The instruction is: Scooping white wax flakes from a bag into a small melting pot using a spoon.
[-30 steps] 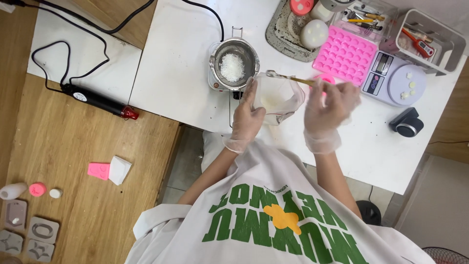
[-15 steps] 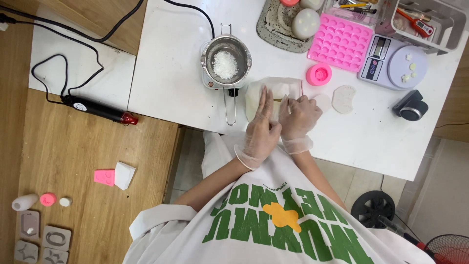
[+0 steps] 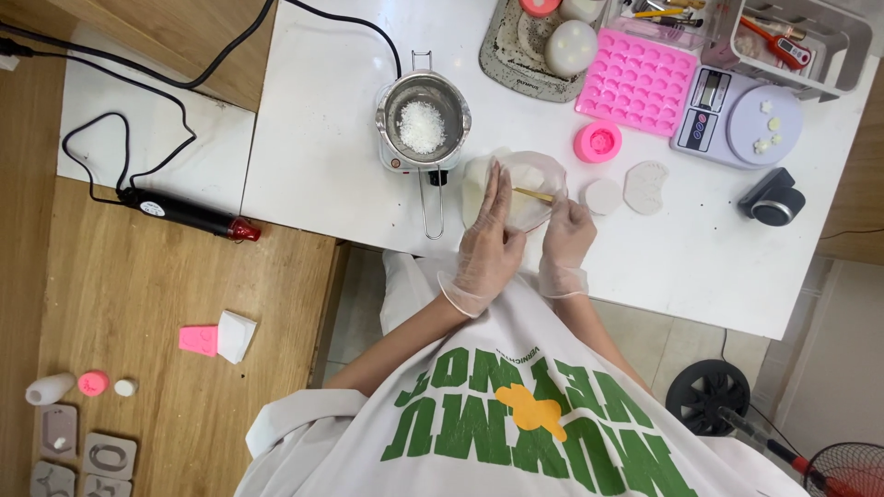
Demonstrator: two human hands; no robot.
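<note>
White worktop [image 3: 322,156] beside wooden floor, clear plastic cup [image 3: 516,189] near its front edge, just right of the metal pot [image 3: 424,120], left hand [image 3: 488,244] flat against cup, fingers straight, right hand [image 3: 566,235] pinching wooden stick [image 3: 534,194], pink round mould [image 3: 598,142] and pink tray [image 3: 637,82] behind, hands lower and nearer the body than half a second earlier.

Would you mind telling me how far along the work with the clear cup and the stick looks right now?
Done: white flakes sit in the small metal pot, and two white cast pieces lie on the white table. In hand: the left hand steadies the clear plastic cup while the right hand holds a thin wooden stick in it. Left: the pink silicone tray mould looks unfilled.
</note>
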